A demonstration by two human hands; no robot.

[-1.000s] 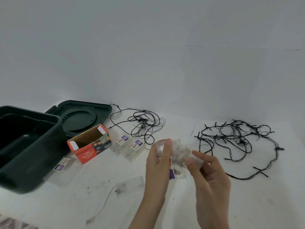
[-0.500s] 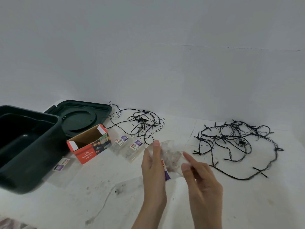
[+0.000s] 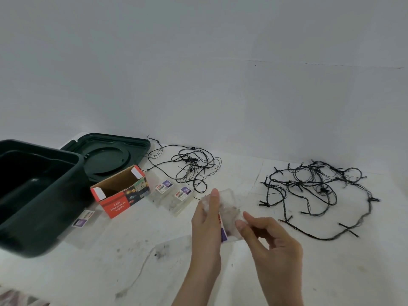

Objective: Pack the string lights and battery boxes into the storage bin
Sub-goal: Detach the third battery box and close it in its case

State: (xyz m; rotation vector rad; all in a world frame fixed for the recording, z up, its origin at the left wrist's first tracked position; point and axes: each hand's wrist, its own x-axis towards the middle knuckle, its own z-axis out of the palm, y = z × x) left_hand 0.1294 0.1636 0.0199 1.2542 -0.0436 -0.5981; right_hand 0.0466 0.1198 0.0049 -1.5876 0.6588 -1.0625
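Note:
My left hand (image 3: 206, 226) grips a clear plastic packet (image 3: 229, 208) with a red and purple label, held just above the white table. My right hand (image 3: 271, 246) pinches the packet's right edge with thumb and forefinger. The dark green storage bin (image 3: 42, 208) stands open at the left. A thin black string light (image 3: 192, 166) lies tangled behind the packet. A thicker black string light (image 3: 318, 191) sprawls at the right. An open red LED lights box (image 3: 120, 191) sits beside the bin, with two clear packets (image 3: 174, 193) next to it.
The bin's green lid (image 3: 106, 155) lies flat behind the red box. Another clear packet (image 3: 85, 219) rests against the bin's front. A flat clear bag (image 3: 167, 248) with a thin wire lies near my left wrist. A white wall closes the back.
Both hands have lowered the packet slightly toward the table. My right hand has slid down from gripping the packet's side to pinching its lower right edge.

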